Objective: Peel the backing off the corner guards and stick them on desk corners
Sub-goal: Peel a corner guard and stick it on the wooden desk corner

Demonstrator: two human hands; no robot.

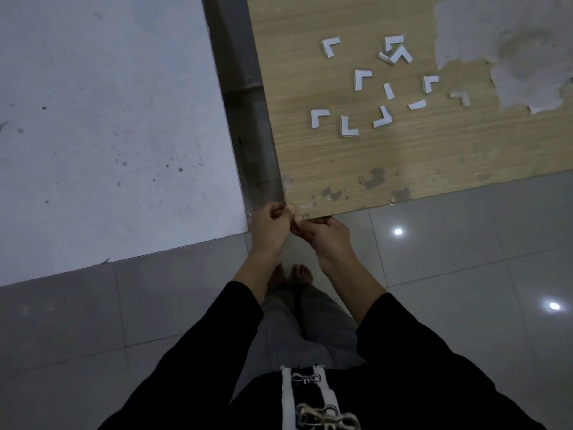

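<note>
My left hand point(270, 226) and my right hand point(325, 235) meet at the near left corner of the wooden desk point(418, 156). Both pinch a small clear corner guard point(301, 217) that lies against that corner; my fingers hide most of it. Several white L-shaped corner guards point(362, 79) lie scattered on the desk top farther back, along with two short white strips point(417, 104).
A white wall point(108, 119) stands left of the desk, with a dark gap point(248, 119) between them. The desk surface is worn, with a large peeled grey patch point(511, 41) at the back right. Grey floor tiles point(465, 259) lie below, and my bare feet point(291, 276) show.
</note>
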